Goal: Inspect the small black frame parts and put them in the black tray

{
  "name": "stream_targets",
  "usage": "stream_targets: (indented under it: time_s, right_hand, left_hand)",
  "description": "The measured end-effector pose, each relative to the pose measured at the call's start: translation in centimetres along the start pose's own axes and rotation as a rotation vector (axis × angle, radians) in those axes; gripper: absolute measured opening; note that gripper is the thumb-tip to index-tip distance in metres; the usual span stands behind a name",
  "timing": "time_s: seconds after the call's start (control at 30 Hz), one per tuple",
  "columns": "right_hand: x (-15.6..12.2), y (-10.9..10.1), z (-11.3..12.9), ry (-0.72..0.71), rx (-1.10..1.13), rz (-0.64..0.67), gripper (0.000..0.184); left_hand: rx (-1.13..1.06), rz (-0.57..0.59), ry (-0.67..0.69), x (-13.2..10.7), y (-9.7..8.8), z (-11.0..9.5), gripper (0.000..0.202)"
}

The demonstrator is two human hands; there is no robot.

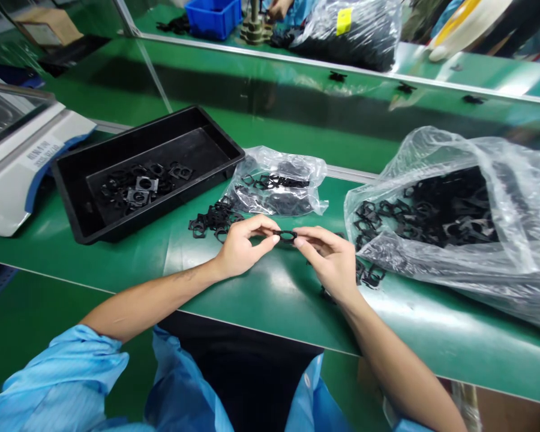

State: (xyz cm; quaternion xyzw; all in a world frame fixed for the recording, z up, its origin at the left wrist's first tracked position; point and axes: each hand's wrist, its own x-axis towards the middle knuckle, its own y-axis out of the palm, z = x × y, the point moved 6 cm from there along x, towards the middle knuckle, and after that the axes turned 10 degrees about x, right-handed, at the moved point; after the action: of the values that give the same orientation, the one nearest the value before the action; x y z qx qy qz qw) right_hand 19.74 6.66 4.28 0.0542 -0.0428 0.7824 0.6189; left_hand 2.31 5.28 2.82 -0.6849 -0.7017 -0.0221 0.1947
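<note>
Between my two hands, above the green table, is a small black plastic part with a round hole (287, 240). My left hand (245, 245) pinches its left end between thumb and fingers. On its right end, my right hand (332, 258) has a like pinch. Just behind my left hand lies a heap of loose black parts (213, 217). More black parts (369, 275) lie beside my right hand and are partly hidden by it. A clear plastic bag of black parts (281, 183) rests right behind both hands.
A black tray (83, 219) holding some black parts stands at the left, beside a white scale (36, 156). To the right, a large open clear bag (459, 210) is full of black parts. Across a clear partition are a blue bin (213, 18) and another person's hand (279, 9).
</note>
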Motion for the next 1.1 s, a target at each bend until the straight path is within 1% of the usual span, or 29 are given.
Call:
stream_targets:
  time_s: [0.1,0.2,0.27,0.4,0.5,0.57,0.67,0.73,0.77,0.8,0.83,0.87,0.9,0.93,1.0,1.03,1.07,1.1]
  right_hand:
    - [-0.1,0.0,0.5,-0.043,-0.044,0.004,0.013]
    - [-0.1,0.0,0.7,-0.04,-0.062,0.008,0.011]
    - [0.1,-0.1,0.6,-0.004,-0.043,0.002,0.013]
    - [0.6,-0.3,-0.3,0.113,0.048,0.013,0.018]
    - [1.1,-0.5,-0.8,0.158,0.109,0.002,0.022]
    - [1.3,-0.5,-0.7,0.145,0.119,0.004,0.026]
    - [1.5,-0.2,-0.7,0.103,0.104,0.042,0.029]
    - [1.6,0.3,-0.7,0.079,0.087,0.086,0.031]
    - [1.6,0.4,-0.6,0.061,0.065,0.106,0.032]
    - [1.6,0.5,-0.5,0.036,0.023,0.12,0.032]
    - [1.7,0.3,-0.2,0.001,-0.042,0.12,0.032]
    - [1.7,0.0,0.1,-0.043,-0.135,0.107,0.03]
    - [1.8,-0.5,0.6,-0.09,-0.257,0.089,0.026]
    - [1.9,-1.1,1.0,-0.128,-0.404,0.07,0.021]
    - [2.0,-2.1,1.7,-0.152,-0.731,0.074,0.017]
    - [2.0,-2.6,1.8,-0.136,-0.88,0.091,0.016]
    - [2.0,-2.9,1.8,-0.108,-1.003,0.126,0.015]
    - [2.0,-3.2,1.7,-0.073,-1.096,0.168,0.014]
  left_hand:
    - [0.015,0.032,0.011,0.0,0.1,-0.2,0.009]
    - [0.009,0.059,0.015,-0.1,0.3,-0.3,0.006]
    - [-0.001,0.073,0.005,-0.2,0.4,-0.1,0.007]
    - [-0.039,0.084,-0.05,0.0,0.7,1.1,0.014]
    - [-0.075,0.096,-0.047,0.3,0.8,1.4,0.017]
    - [-0.067,0.11,-0.017,0.6,0.9,1.2,0.016]
    - [-0.003,0.125,0.027,1.1,0.9,0.7,0.014]
    - [0.057,0.125,0.04,1.4,0.3,0.3,0.012]
    - [0.092,0.115,0.043,1.5,-0.3,0.0,0.012]
    - [0.136,0.095,0.047,1.5,-1.3,-0.4,0.012]
    - [0.19,0.054,0.05,1.5,-2.7,-0.8,0.013]
    - [0.261,-0.005,0.062,1.5,-4.7,-1.3,0.013]
    - [0.361,-0.08,0.08,1.4,-7.0,-1.9,0.014]
    - [0.487,-0.181,0.106,1.4,-9.8,-2.4,0.014]
    - [0.79,-0.35,0.122,1.2,-15.5,-3.0,0.016]
    - [0.936,-0.397,0.107,1.2,-18.1,-3.1,0.016]
    - [1.061,-0.4,0.079,1.2,-20.3,-2.9,0.017]
    - [1.167,-0.37,0.042,1.1,-22.1,-2.6,0.019]
